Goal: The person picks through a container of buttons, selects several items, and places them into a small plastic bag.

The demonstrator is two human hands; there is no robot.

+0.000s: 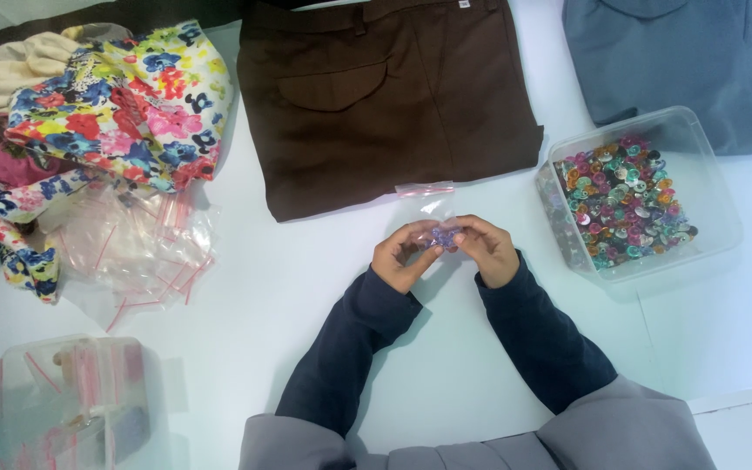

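between both hands | purple buttons (pixel 442 237) | left hand (pixel 402 257), right hand (pixel 489 248) fingers pinch them

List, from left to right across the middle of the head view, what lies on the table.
Heap of floral cloth → pile of small clear zip bags → folded brown trousers → left hand and right hand holding small purple buttons → clear tub of coloured buttons.

Folded brown trousers (pixel 389 96) lie at the table's (pixel 263 296) far edge, floral fabric (pixel 110 113) heaped at its far-left corner, grey-blue cloth (pixel 689 61) far right, a lidded clear box (pixel 67 405) near-left
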